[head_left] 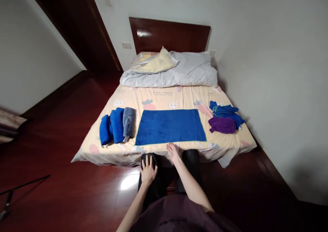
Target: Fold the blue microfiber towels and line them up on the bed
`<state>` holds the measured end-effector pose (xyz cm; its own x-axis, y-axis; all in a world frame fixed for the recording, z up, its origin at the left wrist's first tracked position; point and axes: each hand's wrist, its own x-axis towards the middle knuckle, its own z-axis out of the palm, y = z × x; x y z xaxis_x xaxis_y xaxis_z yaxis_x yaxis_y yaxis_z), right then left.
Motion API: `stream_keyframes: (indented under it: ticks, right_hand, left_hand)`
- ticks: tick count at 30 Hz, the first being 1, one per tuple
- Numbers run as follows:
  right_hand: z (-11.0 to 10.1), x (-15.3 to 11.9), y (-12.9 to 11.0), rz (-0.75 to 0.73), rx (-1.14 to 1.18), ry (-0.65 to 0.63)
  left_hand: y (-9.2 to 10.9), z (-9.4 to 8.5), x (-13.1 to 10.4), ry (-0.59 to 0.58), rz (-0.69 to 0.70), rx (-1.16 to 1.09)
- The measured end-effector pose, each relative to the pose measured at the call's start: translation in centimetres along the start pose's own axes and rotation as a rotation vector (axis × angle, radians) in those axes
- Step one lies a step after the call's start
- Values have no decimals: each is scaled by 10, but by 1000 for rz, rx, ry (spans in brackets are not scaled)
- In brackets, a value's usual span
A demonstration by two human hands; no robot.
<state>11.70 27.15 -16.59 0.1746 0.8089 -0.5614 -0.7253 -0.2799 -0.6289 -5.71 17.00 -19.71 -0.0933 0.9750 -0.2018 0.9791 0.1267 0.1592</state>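
A blue towel (170,126) with a thin green edge lies spread flat on the bed (164,100). My right hand (172,151) is at the bed's front edge, just below the towel's near side, with its fingers extended and nothing held. On my left knee rests my left hand (148,170), fingers spread and empty. Rolled blue towels (117,125) and a rolled grey towel (128,122) stand side by side left of the flat one. To its right lie a crumpled purple cloth (222,125) and a crumpled blue cloth (225,111).
A grey-white quilt (189,69) with a pale yellow part is bunched near the dark wooden headboard (171,35). A wall (276,71) runs along the right side. On the floor at the lower left is a thin black stand (25,184).
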Motion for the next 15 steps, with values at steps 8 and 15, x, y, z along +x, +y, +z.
stream_keyframes:
  ticks: [8,15]
  right_hand:
    - [9,30,9,-36,31,113]
    - [6,55,21,-102,-98,53]
  left_hand:
    - [7,-39,67,57,300,-3]
    - [102,-110,223,-92,620,-35]
